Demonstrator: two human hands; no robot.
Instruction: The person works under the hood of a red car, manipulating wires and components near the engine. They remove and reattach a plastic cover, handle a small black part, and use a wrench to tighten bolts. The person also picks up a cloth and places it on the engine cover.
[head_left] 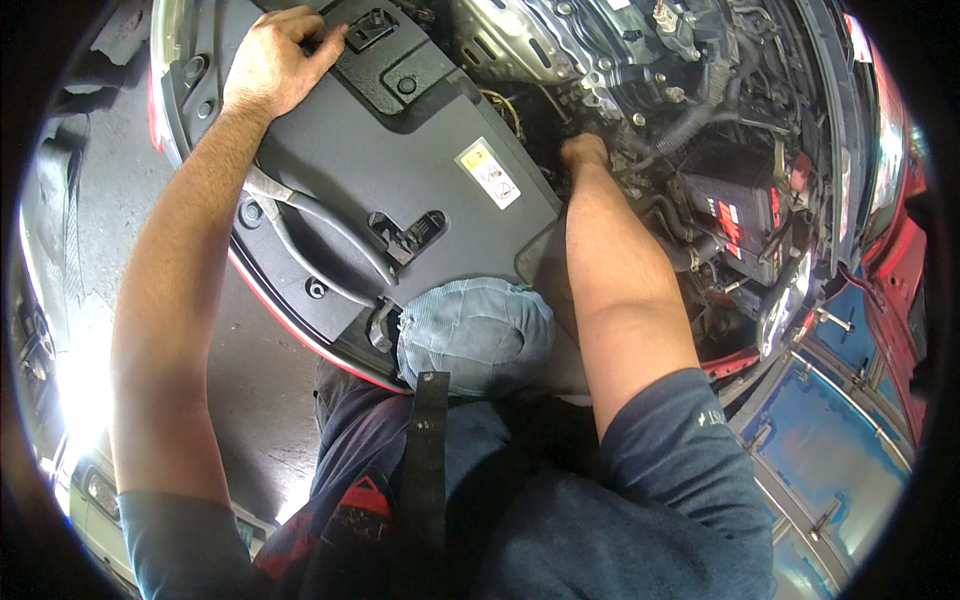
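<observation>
My left hand point(278, 62) rests on the far left part of a wide black plastic cover point(345, 150), its thumb apart from the bent fingers. Deep in the engine bay, my right hand point(585, 152) is closed beside a thin metal rod point(556, 104). Its fingertips are hidden, so what it grips cannot be made out. Two grey curved handles point(335, 230), joined at one end, lie across the cover's near left part. A bundled light blue cloth point(475, 335) with a ribbed edge sits at the cover's near edge, in front of my body.
A metal heat shield point(505, 40) and the engine point(630, 60) fill the far side. Right of my right forearm are a black battery point(735, 205) and a corrugated hose point(708, 95). The car's red front edge point(300, 330) curves along the left. Blue panels point(830, 430) stand at lower right.
</observation>
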